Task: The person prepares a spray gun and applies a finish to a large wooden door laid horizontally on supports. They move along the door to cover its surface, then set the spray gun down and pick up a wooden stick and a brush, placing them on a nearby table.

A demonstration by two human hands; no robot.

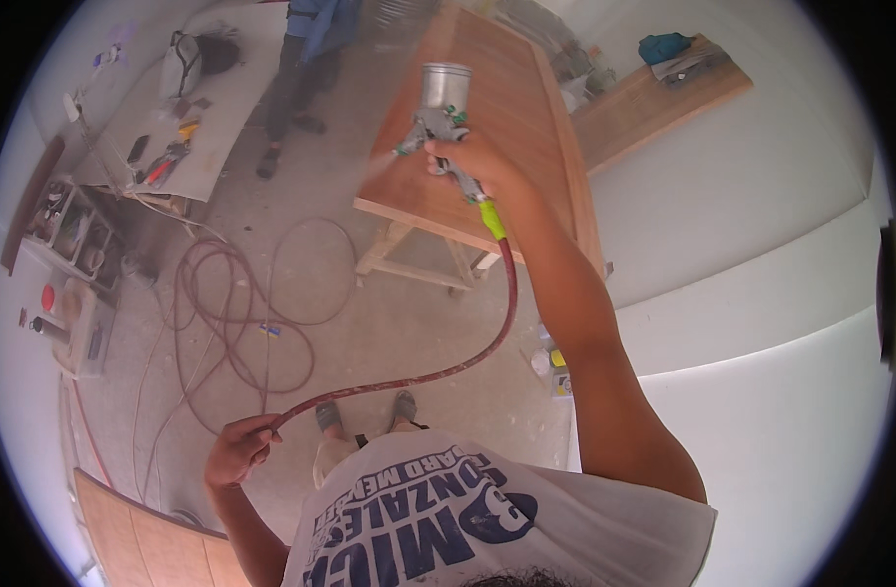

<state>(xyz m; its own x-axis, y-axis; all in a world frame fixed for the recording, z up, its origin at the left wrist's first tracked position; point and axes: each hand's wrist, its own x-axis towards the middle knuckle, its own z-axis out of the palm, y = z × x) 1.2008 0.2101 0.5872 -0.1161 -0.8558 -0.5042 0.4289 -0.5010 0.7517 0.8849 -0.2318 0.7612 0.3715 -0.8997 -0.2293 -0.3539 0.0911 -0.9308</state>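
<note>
Your left hand [240, 448] pinches the dark red rubber air hose [438, 367] low beside you; slack may snag your feet. Farther out, your right hand [477, 161] grips the metal spray gun [440, 117] over the wooden panel [497, 127]; mist, seemingly spraying, could drift.

A metal spray gun [446, 127] with an upright silver cup and green knobs points left over the wooden panel's near edge. Its dark red hose [438, 367], joined by a yellow-green fitting, sags in a curve.
</note>
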